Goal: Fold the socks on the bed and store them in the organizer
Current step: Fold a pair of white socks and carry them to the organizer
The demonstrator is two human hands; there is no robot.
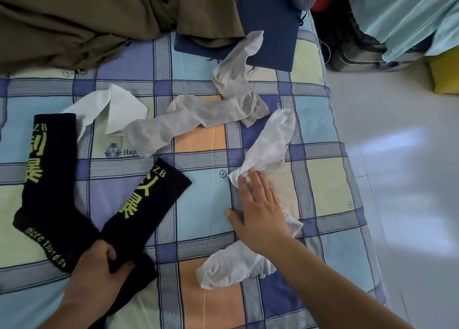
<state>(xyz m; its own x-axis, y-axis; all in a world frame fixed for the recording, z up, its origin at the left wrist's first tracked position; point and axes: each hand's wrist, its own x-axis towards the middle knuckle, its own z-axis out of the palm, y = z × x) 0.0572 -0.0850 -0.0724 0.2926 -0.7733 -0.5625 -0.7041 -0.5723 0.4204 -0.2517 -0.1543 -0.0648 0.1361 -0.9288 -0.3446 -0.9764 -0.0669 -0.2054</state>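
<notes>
On the checked bed, a person's left hand grips the near black sock at its foot, thumb curled over the fabric, while the right hand lies flat, fingers straight and together, on the near end of a white sock. That sock's long axis runs far-right from the fingertips; the right hand is nearer. No organizer is in sight.
</notes>
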